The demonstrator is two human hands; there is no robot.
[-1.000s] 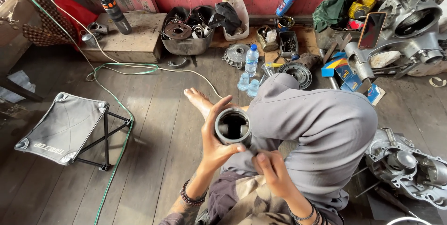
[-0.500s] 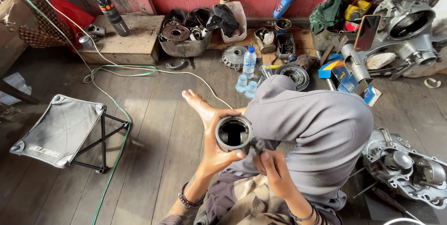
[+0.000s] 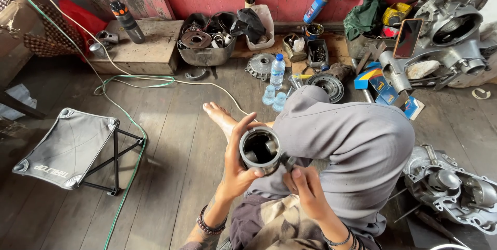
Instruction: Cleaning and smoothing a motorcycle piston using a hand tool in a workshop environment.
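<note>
A hollow grey metal piston (image 3: 260, 150) is held up over my lap, its open end facing me. My left hand (image 3: 238, 164) wraps around its left side and grips it. My right hand (image 3: 305, 190) is at its lower right, fingers closed on a small dark part (image 3: 288, 162) at the piston's side. My bent knee in grey trousers (image 3: 347, 141) is right behind them, and my bare foot (image 3: 220, 115) rests on the plank floor.
A folding stool (image 3: 67, 149) stands at left, a green hose (image 3: 132, 141) running past it. Engine casings (image 3: 450, 188) (image 3: 455, 32) lie at right. A metal basin of parts (image 3: 204, 43), water bottles (image 3: 277, 71), a spray can (image 3: 316, 5) and a wooden block (image 3: 140, 48) line the red wall.
Both hands and the piston stay together, shifted only slightly in the picture. My right fingers have moved up against the piston's lower right side.
</note>
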